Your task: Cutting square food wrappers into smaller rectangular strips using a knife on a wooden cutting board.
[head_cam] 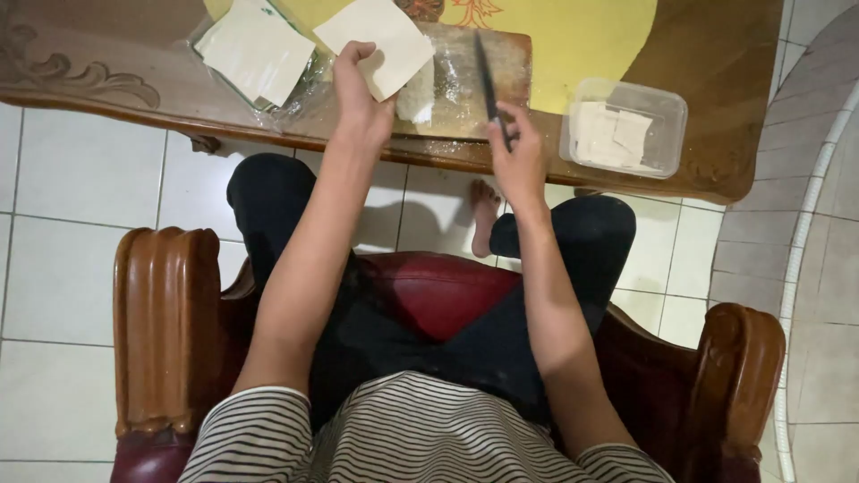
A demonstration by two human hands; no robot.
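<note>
Over the cutting board, the left hand pinched a pale pastry sheet while the right hand gripped a knife, whose blade could nick nearby fingers if it slipped.

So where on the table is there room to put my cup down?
Bare wood shows at the far left of the table, left of the plastic-wrapped sheets. There is also yellow surface behind the clear tub. The cutting board is crowded by both hands and the knife.
</note>
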